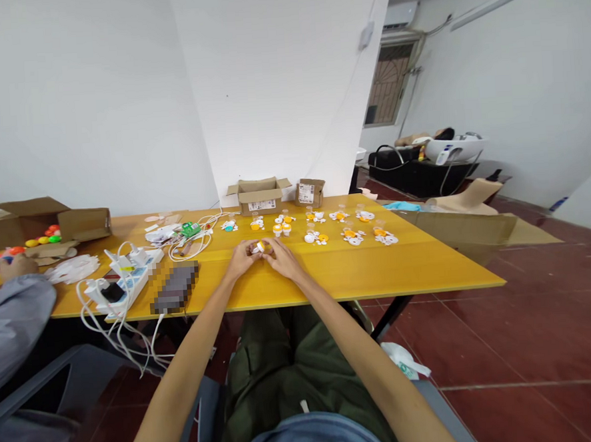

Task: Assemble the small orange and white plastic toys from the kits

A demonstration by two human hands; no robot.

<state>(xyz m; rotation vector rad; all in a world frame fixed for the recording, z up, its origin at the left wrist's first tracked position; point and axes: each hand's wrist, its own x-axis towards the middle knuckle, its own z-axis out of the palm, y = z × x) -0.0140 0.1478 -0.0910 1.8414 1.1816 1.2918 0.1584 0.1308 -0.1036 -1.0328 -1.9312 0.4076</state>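
Observation:
Between my two hands, just above the yellow table, is a small white and orange piece. My left hand has its fingers curled round the left side of it. From the right, my right hand closes its fingers on the same piece. Right behind my hands stand two small white jars with orange lids. Small groups of white and orange parts lie to the right and behind, some with clear cups. One group has a teal part.
Two cardboard boxes stand at the back edge. To the left are a power strip with white cables, a pixelated dark phone and a green packet. Another person's sleeve is at the far left, near colored balls.

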